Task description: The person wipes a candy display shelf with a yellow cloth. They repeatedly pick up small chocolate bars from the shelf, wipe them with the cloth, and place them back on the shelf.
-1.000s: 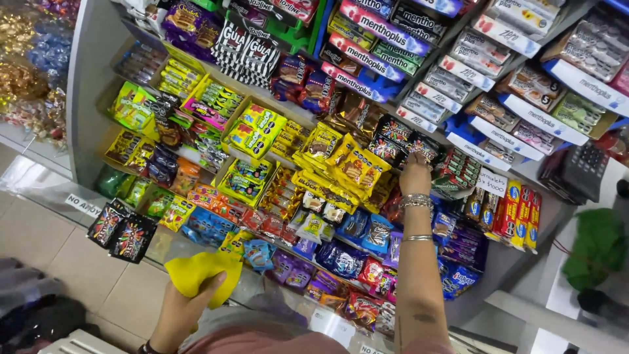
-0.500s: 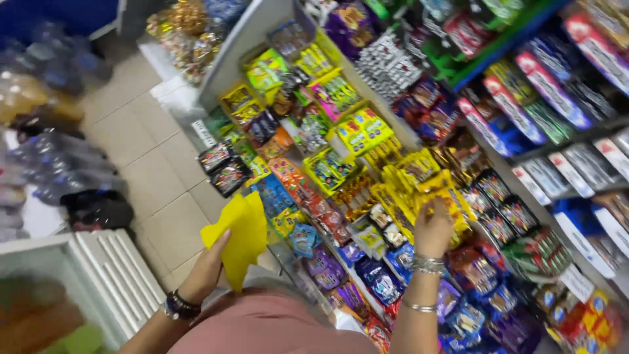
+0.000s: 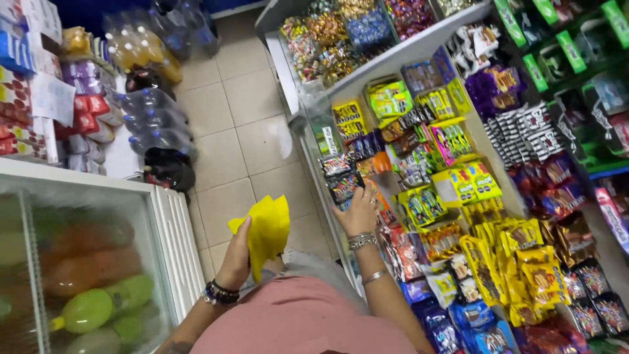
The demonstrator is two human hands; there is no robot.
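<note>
Cloth (image 3: 265, 226) bunched in left hand (image 3: 237, 259); right hand (image 3: 359, 213) grips a dark snack pack (image 3: 345, 187), best lifted gently off its neighbours.

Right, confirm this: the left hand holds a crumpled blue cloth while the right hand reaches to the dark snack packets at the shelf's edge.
Wrong on colour. In the head view the left hand holds a crumpled yellow cloth, not blue. The right hand does reach to the dark snack packets at the shelf's edge.

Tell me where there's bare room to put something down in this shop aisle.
The tiled floor lies bare between the bottle packs and the snack rack. The rack itself is packed tight. The left hand holds a yellow cloth; the right hand touches dark snack packets.
</note>
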